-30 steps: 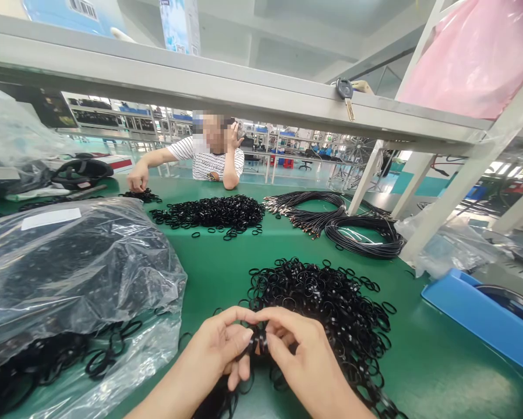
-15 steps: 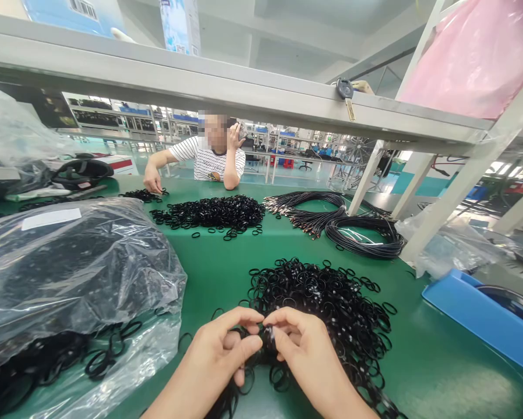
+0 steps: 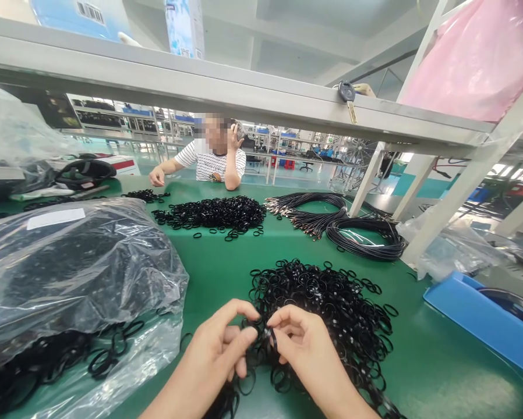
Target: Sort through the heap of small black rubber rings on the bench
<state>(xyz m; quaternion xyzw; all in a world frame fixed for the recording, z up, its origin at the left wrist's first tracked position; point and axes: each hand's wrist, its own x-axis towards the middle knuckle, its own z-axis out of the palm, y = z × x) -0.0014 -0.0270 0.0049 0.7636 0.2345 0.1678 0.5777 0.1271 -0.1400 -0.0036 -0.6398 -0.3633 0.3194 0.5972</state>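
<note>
My left hand [image 3: 215, 355] and my right hand [image 3: 305, 349] meet low in the middle of the view, fingertips together. Both pinch a small bunch of black rubber rings [image 3: 264, 340] between thumb and fingers. More black rings hang below my left hand. Just beyond my fingers lies a big heap of the same black rings [image 3: 327, 302] on the green table [image 3: 218, 262].
A clear plastic bag of black rings [image 3: 69, 262] fills the left. A second ring heap [image 3: 213, 212] and coiled black cables [image 3: 361, 235] lie further back. A blue tray [image 3: 484, 317] sits at the right. A person in a striped shirt [image 3: 211, 163] sits opposite. A shelf [image 3: 244, 105] spans overhead.
My hands have risen slightly and my fingers have shifted on the rings. The person opposite has drawn their outstretched hand from the small ring pile back toward themselves.
</note>
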